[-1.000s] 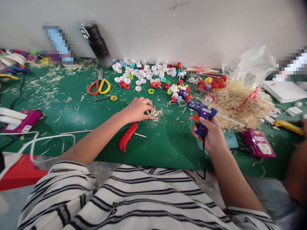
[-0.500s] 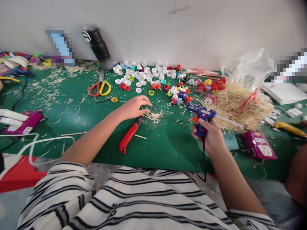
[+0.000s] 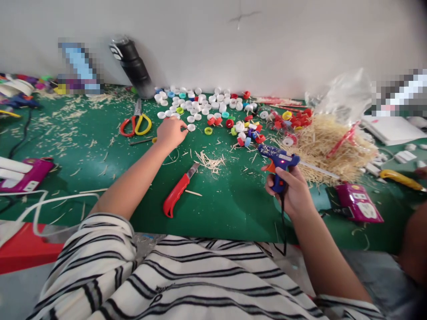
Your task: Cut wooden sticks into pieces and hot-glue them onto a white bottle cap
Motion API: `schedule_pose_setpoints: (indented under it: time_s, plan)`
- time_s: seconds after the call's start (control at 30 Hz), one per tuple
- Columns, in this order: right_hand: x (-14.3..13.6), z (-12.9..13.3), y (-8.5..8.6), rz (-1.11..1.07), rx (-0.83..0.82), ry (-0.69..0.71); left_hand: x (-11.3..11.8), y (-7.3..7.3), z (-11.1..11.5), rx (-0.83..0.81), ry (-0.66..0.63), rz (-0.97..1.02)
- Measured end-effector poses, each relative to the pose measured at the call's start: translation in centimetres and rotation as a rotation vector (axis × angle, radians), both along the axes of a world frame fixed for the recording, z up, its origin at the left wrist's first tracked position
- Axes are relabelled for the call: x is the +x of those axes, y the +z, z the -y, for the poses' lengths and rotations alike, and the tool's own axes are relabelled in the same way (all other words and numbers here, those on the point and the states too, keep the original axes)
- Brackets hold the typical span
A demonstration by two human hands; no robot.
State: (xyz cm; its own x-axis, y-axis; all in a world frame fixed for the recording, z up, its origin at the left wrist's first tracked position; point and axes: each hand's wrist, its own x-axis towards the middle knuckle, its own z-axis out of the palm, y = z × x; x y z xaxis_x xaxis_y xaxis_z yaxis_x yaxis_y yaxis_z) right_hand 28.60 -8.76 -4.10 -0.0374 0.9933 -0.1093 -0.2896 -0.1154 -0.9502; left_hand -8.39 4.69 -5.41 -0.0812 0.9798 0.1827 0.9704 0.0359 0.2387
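Observation:
My left hand point(image 3: 171, 133) is over the table among the bottle caps, thumb and forefinger curved and apart at the left edge of a white bottle cap point(image 3: 191, 127). Whether they touch it is hard to tell. In my right hand point(image 3: 295, 189) is a blue hot glue gun point(image 3: 277, 160) with an orange trigger, a lit red light and a glue stick at its back. Its nozzle points left, near a cluster of coloured caps point(image 3: 248, 133) on sticks. Between my hands lie a small pile of cut sticks point(image 3: 211, 162) and a red-handled knife point(image 3: 176, 195).
Scissors point(image 3: 136, 124) and a black bottle point(image 3: 133, 66) stand to the left rear. A heap of thin sticks point(image 3: 333, 146) with a plastic bag point(image 3: 347, 95) is at right. Purple boxes point(image 3: 359, 203) sit at both sides. A cord hangs from the glue gun. Another person's arm point(image 3: 415, 240) shows at right.
My left hand has moved up and left, from the cut sticks to the white cap, now covering some red caps. My right hand still holds the glue gun in about the same place.

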Motion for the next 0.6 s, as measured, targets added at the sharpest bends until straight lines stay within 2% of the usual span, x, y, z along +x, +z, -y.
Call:
schedule_pose_setpoints:
  time_s: [0.2, 0.43, 0.6]
  plan:
    - [0.0, 0.1, 0.0, -0.002, 0.013, 0.006, 0.0, -0.3, 0.0, 0.072, -0.021, 0.05]
    - [-0.2, 0.0, 0.1, 0.001, 0.001, -0.011, 0.2, -0.8, -0.5, 0.015, -0.076, 0.057]
    - [-0.3, 0.0, 0.2, 0.013, -0.006, -0.016, 0.1, -1.6, -1.1, 0.138, -0.106, 0.078]
